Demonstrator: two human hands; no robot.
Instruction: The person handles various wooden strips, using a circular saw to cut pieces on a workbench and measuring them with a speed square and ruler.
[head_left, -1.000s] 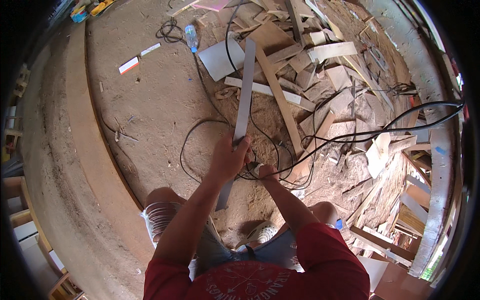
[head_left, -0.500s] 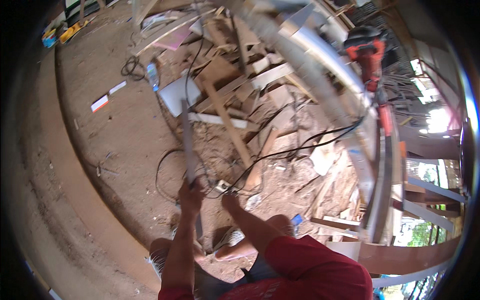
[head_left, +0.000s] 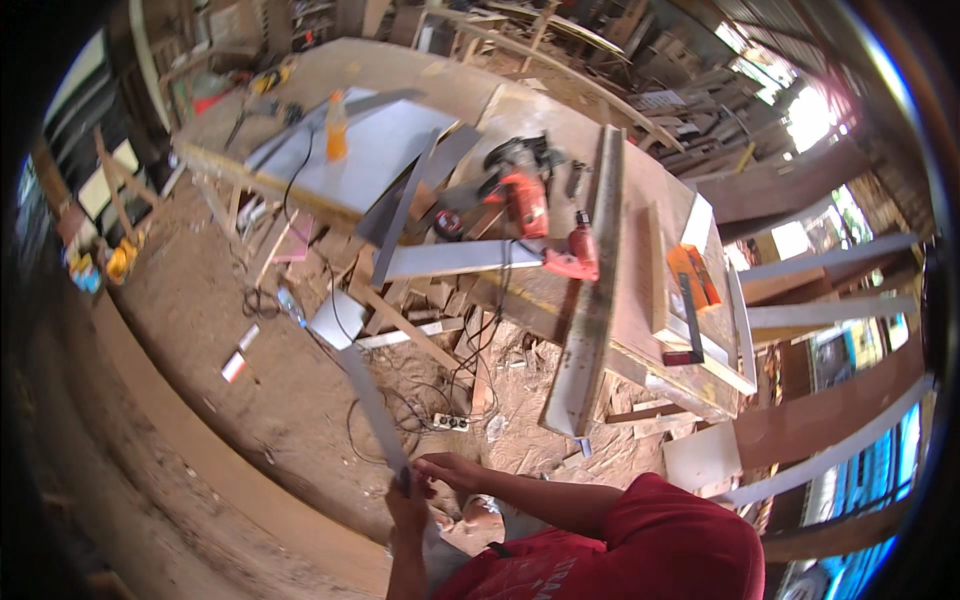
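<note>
My left hand [head_left: 407,503] is closed around the near end of a long, narrow grey strip [head_left: 370,402]. The strip slants away from me over the dirt floor toward the scrap pile. Beside it my right hand [head_left: 447,470] has its fingers curled in close to the left hand and the strip's near end. Whatever may be between those fingers is too small to make out. Beyond the hands, a power strip [head_left: 450,422] with black cables lies on the floor.
Ahead stands a wooden worktable [head_left: 640,250] with a red circular saw [head_left: 522,195], red drill [head_left: 575,255], orange bottle [head_left: 336,128], metal channel [head_left: 590,300] and orange-and-black tool [head_left: 692,280]. Wood offcuts [head_left: 400,325] lie beneath it. A long board [head_left: 200,430] runs along the floor at left.
The view has lifted, bringing the worktable top in. My right hand has come from beside the power strip to the left hand, which still grips the grey strip.
</note>
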